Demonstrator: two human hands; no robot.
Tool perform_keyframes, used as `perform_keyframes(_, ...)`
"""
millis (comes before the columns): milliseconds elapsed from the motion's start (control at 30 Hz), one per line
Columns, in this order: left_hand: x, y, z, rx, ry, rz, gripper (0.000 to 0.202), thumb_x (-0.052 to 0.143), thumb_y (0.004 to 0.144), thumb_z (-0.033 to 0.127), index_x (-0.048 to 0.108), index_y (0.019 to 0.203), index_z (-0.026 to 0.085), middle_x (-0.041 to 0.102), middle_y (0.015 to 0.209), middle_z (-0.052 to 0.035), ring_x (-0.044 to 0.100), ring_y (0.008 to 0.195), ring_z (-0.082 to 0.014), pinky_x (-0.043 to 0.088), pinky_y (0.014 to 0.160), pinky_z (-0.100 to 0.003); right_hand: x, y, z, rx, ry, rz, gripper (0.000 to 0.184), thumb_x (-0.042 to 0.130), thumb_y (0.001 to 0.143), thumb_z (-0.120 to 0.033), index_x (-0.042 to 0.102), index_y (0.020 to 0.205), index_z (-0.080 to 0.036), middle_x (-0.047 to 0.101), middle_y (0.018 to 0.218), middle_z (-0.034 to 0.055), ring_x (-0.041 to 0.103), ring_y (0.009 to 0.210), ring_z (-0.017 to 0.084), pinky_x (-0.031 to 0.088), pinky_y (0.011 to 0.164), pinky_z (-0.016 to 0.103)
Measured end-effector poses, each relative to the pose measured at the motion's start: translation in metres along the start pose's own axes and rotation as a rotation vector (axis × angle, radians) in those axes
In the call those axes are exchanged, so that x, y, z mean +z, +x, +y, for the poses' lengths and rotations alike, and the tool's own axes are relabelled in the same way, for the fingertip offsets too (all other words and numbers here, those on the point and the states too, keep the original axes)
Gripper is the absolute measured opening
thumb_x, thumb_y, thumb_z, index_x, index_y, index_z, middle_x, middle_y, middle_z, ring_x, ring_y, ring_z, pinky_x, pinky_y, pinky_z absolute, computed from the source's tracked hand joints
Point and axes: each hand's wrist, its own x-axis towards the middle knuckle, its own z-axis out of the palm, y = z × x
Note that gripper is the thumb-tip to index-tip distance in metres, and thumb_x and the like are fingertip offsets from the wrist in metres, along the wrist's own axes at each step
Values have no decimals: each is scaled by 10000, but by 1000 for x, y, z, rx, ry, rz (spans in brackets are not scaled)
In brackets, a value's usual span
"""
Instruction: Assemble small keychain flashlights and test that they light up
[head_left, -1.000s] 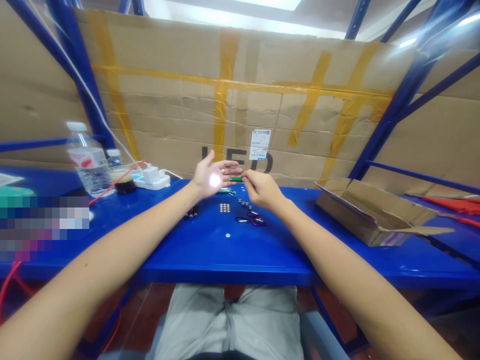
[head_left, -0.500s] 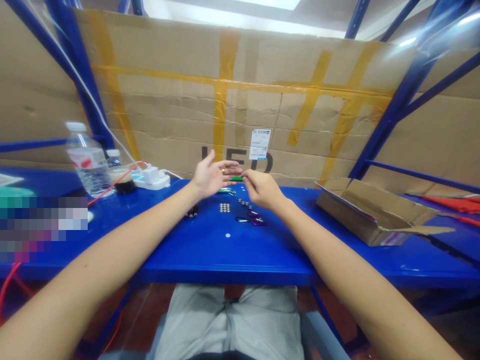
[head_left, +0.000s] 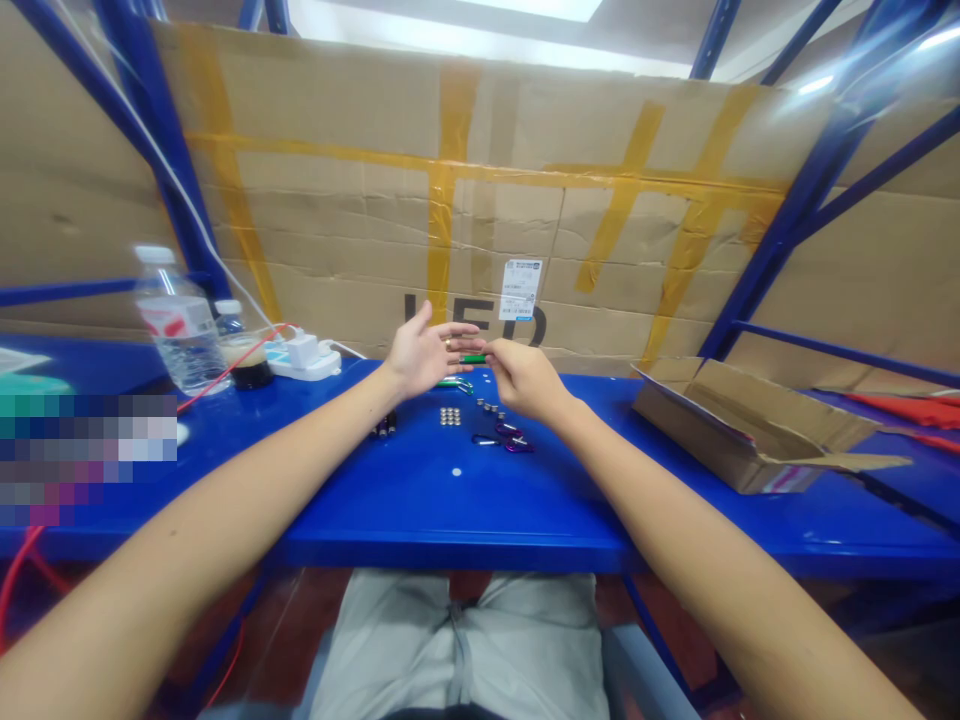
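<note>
My right hand (head_left: pixel 525 378) pinches a thin green tube (head_left: pixel 473 359) between thumb and fingers. The tube's far end reaches my left hand (head_left: pixel 421 355), which is open with its palm turned up and fingers stretched out. Whether those fingers touch the tube, I cannot tell. Below the hands, several small silver button-like discs (head_left: pixel 451 416) lie in a tight grid. Small silver caps (head_left: pixel 491 408) stand in a row to their right. Nearer to me are purple and black carabiners (head_left: pixel 514 438). A green carabiner (head_left: pixel 456 383) is partly hidden behind my left hand, and dark tubes (head_left: pixel 387 425) lie under my left forearm.
On the right of the blue table (head_left: pixel 450 515) stands an open cardboard box (head_left: pixel 739 430). At left are a water bottle (head_left: pixel 178 330), a smaller bottle of dark liquid (head_left: pixel 247 350), a white power strip (head_left: pixel 304 357) and a red cable. A tall cardboard sheet (head_left: pixel 360 230) closes off the back.
</note>
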Motion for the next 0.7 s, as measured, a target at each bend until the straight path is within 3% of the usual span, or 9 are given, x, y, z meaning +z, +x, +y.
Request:
perform_keyframes(167,0,0,0,5,-3,-15,775,282,908,723,687,1156,111,751,975,-187,697,923,-319,518,827,-465,1,1,2,-17,41,8,328,402,954,-143,603,1214,-145,722,1158,147,689,1001,253,534,841,386)
perform_keyframes(700,-3,1,-1,2,-9,-13,781,277,904,729,672,1182,115,740,980,-186,678,949,-330,498,862,-484,-5,3,-3,-42,25,8,359,407,952,-138,631,1233,-146,736,1147,128,699,1001,260,544,834,391)
